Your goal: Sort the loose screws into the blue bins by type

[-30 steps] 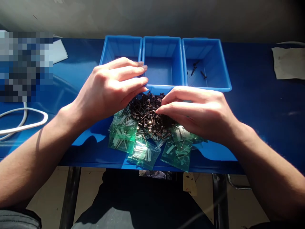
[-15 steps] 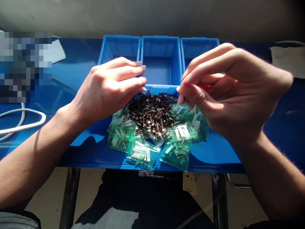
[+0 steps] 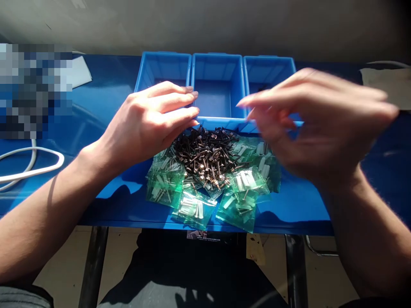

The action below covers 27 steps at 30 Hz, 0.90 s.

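Note:
My left hand (image 3: 150,117) hovers palm down over the left side of a pile of screws (image 3: 208,158). Its fingers are stretched out, tips by the front edge of the middle blue bin (image 3: 218,121); the palm side is hidden. Motion blurs my right hand (image 3: 308,124), raised in front of the right blue bin (image 3: 269,64); whether its fingers hold anything is not clear. The screws are dark and brassy, with hex heads on some. Around them lie several green-tinted clear bags (image 3: 195,207) containing white plugs and screws.
A left blue bin (image 3: 167,64) stands beside the other two at the back of the blue table (image 3: 289,205). White cable (image 3: 48,152) loops at the left, near a white sheet (image 3: 81,72). A beige piece (image 3: 382,85) lies far right.
My right hand's fingertips have risen from just above the screws toward the right bin, and its pinch has turned into a blur. My left hand has barely moved.

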Tool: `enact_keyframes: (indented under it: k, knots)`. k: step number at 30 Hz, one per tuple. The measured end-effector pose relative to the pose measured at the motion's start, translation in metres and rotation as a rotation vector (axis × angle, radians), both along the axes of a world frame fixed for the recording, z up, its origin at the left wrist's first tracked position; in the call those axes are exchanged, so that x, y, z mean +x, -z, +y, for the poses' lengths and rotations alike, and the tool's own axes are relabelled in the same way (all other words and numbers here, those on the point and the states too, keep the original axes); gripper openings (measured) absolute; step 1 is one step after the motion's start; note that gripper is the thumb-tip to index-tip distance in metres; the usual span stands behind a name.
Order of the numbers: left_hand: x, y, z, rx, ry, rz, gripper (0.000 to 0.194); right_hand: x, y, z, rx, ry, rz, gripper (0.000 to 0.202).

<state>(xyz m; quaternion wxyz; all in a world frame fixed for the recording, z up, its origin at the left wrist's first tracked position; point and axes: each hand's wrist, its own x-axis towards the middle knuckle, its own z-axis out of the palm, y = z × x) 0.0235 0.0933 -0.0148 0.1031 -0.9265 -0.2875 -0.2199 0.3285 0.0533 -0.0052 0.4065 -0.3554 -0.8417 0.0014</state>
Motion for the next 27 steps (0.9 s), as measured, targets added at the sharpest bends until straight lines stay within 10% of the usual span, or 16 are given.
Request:
enact_keyframes:
  k: [4,27]
  knots:
    - [0.000,0.001,0.001,0.038,0.027,-0.005,0.025,-0.006,0.006,-0.007,-0.086,-0.329,-0.277,0.024]
    - [-0.002,0.004,0.002,0.001,0.057,-0.047,0.025,-0.009,0.008,-0.004,-0.158,-0.242,-0.110,0.013]
